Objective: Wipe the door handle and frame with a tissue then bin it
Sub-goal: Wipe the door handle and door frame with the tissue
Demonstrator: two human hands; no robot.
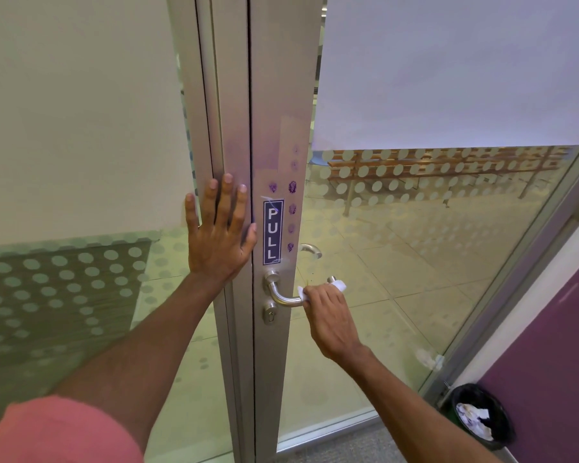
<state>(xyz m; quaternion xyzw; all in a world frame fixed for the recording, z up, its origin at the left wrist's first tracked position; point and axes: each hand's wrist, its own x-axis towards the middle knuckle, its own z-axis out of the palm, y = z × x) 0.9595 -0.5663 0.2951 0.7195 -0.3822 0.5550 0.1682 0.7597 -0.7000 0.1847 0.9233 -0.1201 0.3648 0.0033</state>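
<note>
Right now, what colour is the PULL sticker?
Dark navy with white letters, on the PULL sticker, seen in the head view.

Left hand (pixel 219 233) flat and open, fingers spread and pointing up, palm pressed to the left of the door handle (pixel 283 292), a little above it. Left forearm bare, stretched forward and up toward it, pink sleeve (pixel 61 432) at the shoulder. Right hand (pixel 328 315) curled closed around the handle's right end, knuckles up, wrapped over a tissue (pixel 338 285). Right forearm bare, reaching in from below and right of the handle.
</note>
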